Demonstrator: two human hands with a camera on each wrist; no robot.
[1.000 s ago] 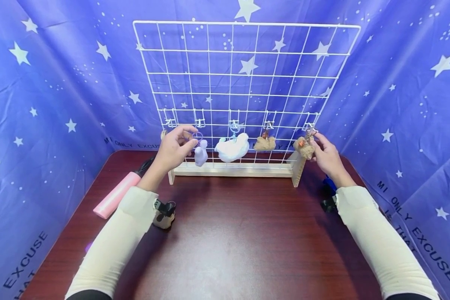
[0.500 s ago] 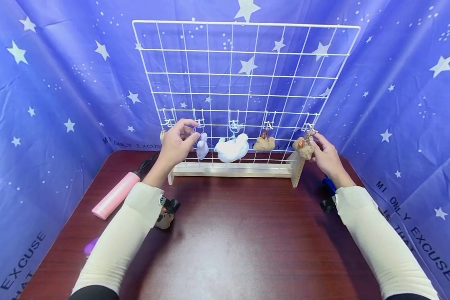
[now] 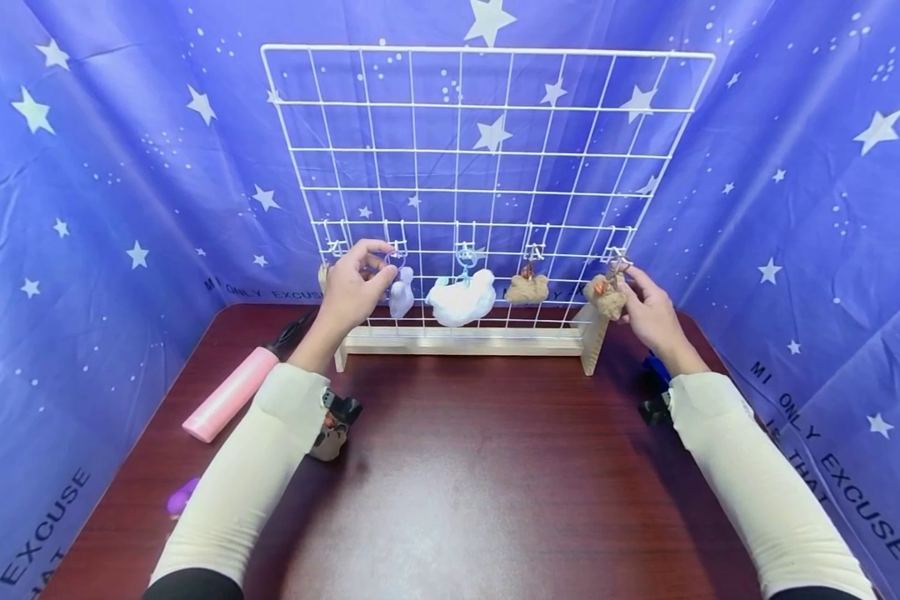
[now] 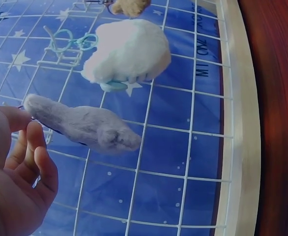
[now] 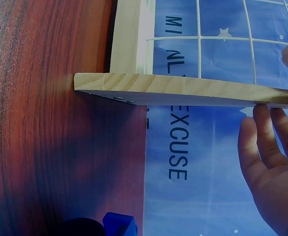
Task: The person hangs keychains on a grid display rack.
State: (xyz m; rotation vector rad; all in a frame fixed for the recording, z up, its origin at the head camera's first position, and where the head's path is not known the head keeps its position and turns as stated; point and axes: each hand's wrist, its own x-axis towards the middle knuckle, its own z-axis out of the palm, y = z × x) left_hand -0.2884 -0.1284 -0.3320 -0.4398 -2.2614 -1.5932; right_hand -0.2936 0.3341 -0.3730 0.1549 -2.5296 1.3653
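My left hand [image 3: 356,287] pinches the purple ring [image 3: 395,258] of a small lavender plush keychain [image 3: 401,293] in front of a hook on the white wire grid [image 3: 435,150]. In the left wrist view the plush [image 4: 87,125] dangles beyond my fingertips. At the grid's right end my right hand [image 3: 652,312] is beside a brown plush keychain [image 3: 606,296] hanging from a hook. The right wrist view has its fingers [image 5: 264,132] fairly straight against the wooden upright [image 5: 183,88]; thumb and index finger are outside that view.
A white plush [image 3: 461,298] and another brown plush [image 3: 527,288] hang between my hands. On the reddish table [image 3: 480,467] lie a pink cylinder [image 3: 228,396], a purple object [image 3: 182,496], a brown plush [image 3: 330,442] under my left wrist, and a blue object [image 3: 656,367] near my right wrist.
My left hand has lifted the lavender keychain slightly, bringing its ring up to the hook, and then stayed there. My right hand has kept its place.
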